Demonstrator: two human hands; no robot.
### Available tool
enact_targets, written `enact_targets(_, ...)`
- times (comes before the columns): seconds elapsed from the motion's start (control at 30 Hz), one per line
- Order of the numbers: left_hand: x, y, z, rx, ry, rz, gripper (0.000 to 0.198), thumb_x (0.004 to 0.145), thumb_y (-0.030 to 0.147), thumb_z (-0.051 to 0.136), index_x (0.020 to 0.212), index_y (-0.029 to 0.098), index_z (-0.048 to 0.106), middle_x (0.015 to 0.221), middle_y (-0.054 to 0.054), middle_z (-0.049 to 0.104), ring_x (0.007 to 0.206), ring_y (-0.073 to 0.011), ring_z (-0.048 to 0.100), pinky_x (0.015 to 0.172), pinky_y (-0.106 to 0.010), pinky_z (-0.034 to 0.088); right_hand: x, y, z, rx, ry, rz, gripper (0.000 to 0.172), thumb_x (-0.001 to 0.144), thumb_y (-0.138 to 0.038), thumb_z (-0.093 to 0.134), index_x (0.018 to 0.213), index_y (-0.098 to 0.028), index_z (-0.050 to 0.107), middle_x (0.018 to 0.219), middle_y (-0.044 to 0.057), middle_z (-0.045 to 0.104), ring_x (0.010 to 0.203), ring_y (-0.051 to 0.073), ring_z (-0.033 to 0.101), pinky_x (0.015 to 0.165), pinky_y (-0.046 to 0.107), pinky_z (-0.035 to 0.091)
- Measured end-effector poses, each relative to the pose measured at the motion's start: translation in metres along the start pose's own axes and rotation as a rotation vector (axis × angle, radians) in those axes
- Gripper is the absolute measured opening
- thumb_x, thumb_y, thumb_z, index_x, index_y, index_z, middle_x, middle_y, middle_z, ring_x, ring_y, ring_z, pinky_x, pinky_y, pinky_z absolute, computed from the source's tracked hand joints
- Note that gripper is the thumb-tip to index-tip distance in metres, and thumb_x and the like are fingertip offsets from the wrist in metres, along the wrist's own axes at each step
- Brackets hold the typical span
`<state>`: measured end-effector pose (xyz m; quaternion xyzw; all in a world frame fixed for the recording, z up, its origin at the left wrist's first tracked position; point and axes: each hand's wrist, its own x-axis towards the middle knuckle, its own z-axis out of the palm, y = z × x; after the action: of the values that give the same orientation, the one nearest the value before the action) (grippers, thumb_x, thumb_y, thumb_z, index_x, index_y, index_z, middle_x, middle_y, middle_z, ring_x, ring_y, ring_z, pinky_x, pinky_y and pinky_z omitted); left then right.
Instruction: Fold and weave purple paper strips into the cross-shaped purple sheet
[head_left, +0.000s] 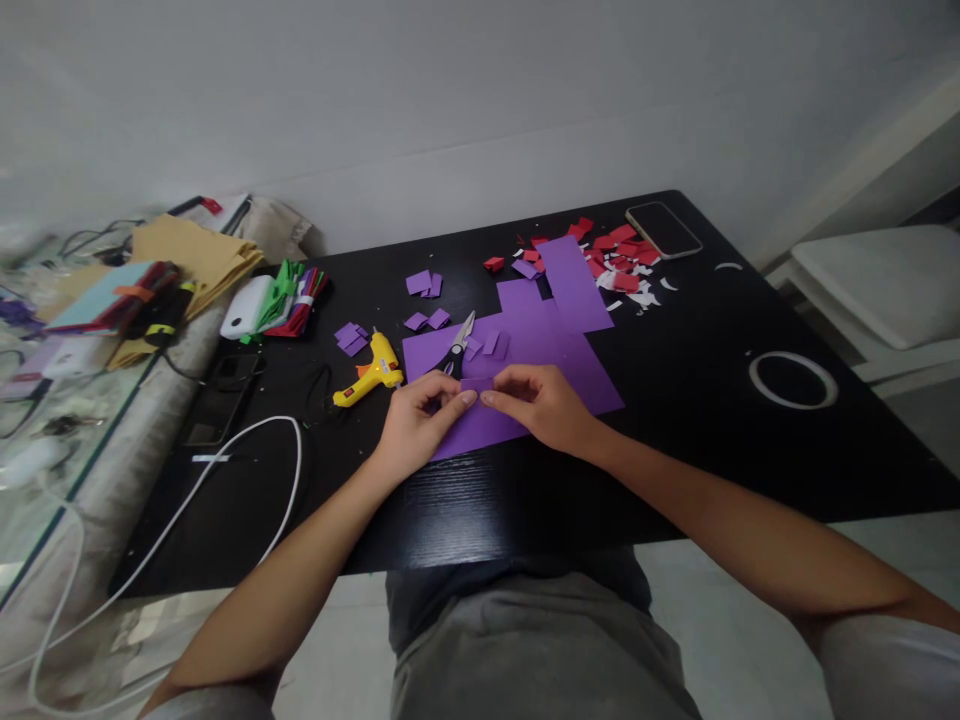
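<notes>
Between my two hands is a small piece of purple paper [477, 384]. My left hand [420, 415] pinches its left end with thumb and fingers. At the right end, my right hand [546, 405] does the same. Both hands are over a large purple sheet [570, 365] that lies on the black table. Just beyond my left fingers are scissors [459, 345] with their blades pointing away from me. Small folded purple pieces [495, 344] lie beside the blades. A yellow glue gun [373, 372] rests left of my left hand.
Several purple pieces [351, 338] lie on the black table [675, 400]. Red and white scraps [622, 262] are heaped by a phone [664, 230] at the back right. A white ring [793, 380] lies rightward. A white cable [296, 460] loops at left, near bundled colored paper [289, 298].
</notes>
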<state>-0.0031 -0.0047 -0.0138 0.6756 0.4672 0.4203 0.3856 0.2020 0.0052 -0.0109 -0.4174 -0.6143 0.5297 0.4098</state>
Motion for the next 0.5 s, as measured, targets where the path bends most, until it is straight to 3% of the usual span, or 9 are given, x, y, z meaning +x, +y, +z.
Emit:
enact_targets(0.2,0.001,-0.0012,-0.0006,0.006,0.01,0.004,0.02,0.087,0.035,0.075,0.08,0.018,0.072,0.074,-0.001,0.063,0.067,-0.0129,0.053,0.062,-0.027,0.04,0.0019,0.0021,0.0009,0.098,-0.01,0.026,0.022,0.075,-0.037,0.081,0.083,-0.019,0.072,0.079,0.001,0.073,0.075,0.017,0.066,0.076,0.032,0.053)
enact_targets(0.5,0.0001,-0.0007,0.001,-0.066,0.025,-0.004,0.015,0.084,0.033,0.078,0.082,0.018,0.074,0.077,-0.001,0.064,0.067,-0.0127,0.055,0.062,-0.027,0.043,0.0008,0.0055,0.0013,0.029,0.028,-0.018,0.019,0.079,-0.037,0.078,0.081,-0.019,0.073,0.08,0.002,0.074,0.075,0.017,0.066,0.076,0.032,0.053)
